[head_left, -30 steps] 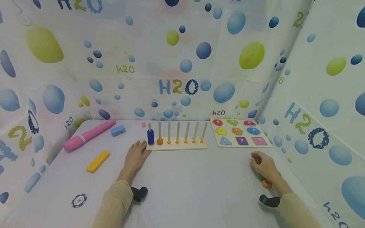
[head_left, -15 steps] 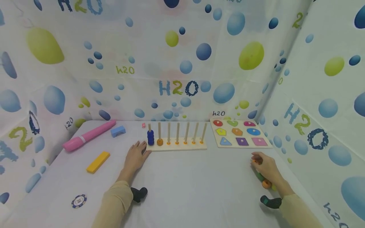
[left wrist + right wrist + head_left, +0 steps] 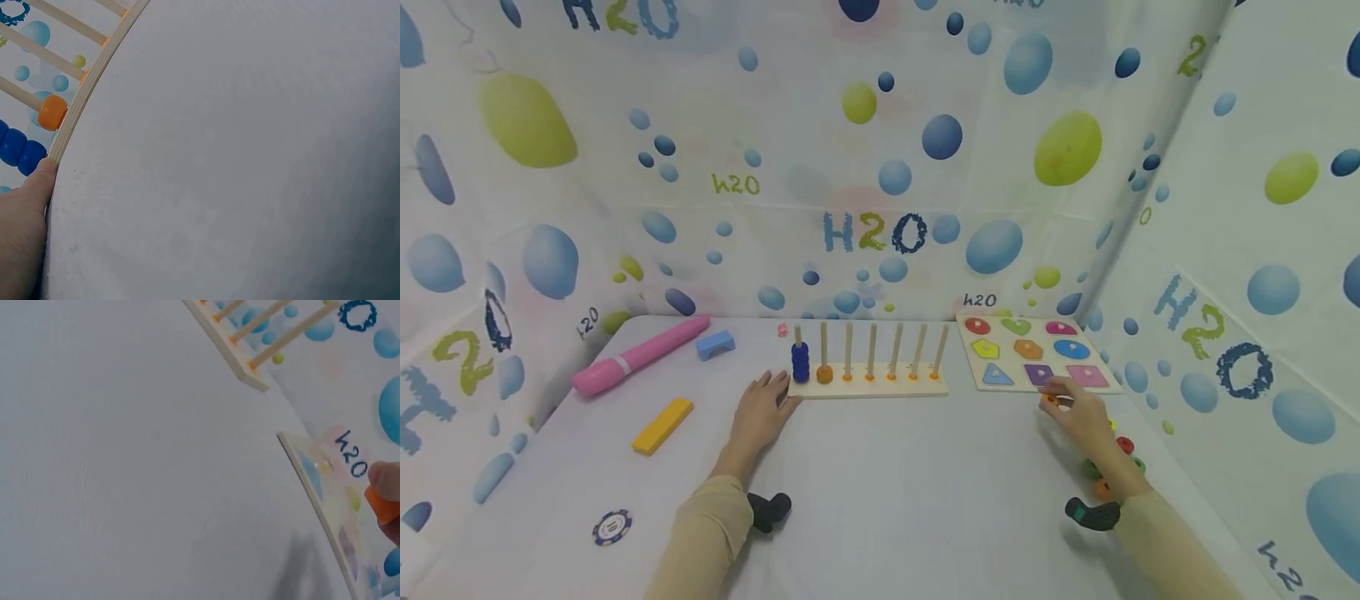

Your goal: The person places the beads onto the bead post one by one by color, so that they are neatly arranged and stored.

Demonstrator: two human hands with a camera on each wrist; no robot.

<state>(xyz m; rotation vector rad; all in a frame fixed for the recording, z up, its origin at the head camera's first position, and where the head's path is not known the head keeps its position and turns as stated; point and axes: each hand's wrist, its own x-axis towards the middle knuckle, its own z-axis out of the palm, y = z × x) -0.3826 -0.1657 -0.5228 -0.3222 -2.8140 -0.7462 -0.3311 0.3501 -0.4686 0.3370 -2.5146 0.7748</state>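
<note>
Orange wooden ring (image 3: 1049, 400): pinched in right hand (image 3: 1078, 414) near desk's right edge; flat, relaxed left hand (image 3: 760, 411) steadies wooden peg rack (image 3: 867, 385).

Loose rings (image 3: 1111, 465) partly behind right hand (image 3: 1078, 412)

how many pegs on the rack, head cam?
7, in one row on the wooden rack: leftmost holds blue beads, second one orange bead, five bare.
</note>
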